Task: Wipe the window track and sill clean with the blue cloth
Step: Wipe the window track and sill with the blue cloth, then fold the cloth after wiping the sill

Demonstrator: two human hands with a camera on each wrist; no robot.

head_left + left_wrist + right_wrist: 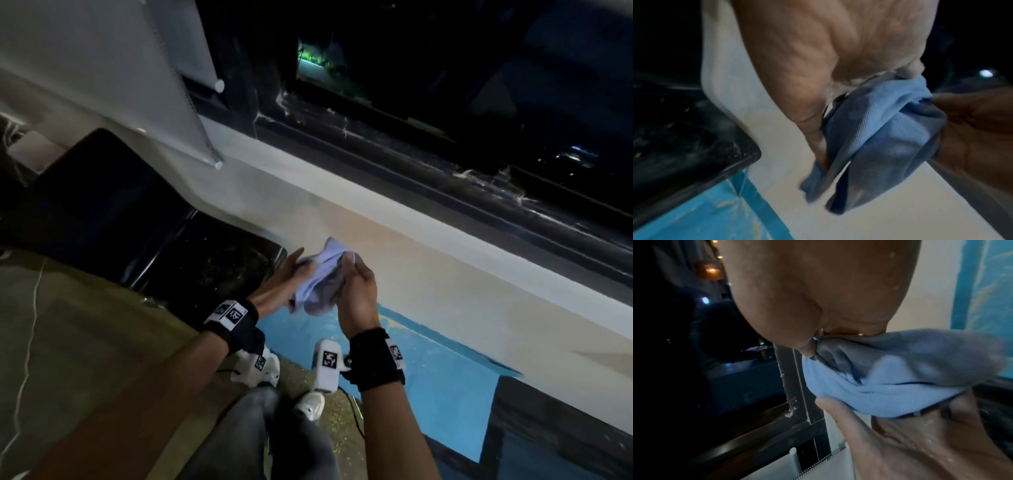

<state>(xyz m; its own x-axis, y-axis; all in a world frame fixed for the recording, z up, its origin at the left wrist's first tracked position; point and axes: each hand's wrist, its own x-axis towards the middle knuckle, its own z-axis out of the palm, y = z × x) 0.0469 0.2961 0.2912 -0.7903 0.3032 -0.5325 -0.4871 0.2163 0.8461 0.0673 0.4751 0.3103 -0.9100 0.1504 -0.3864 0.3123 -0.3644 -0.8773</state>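
We count one blue cloth, two hands, the left hand and the right hand, two wrist bands, and one white shoe.

I see a pale blue cloth of fine ribbed knit, soft and matt, with darker patches across its folds. My right hand carries small shiny droplets on the skin. The dark window track looks like glossy metal, streaked with pale smears. The cream painted sill is smooth and matt.
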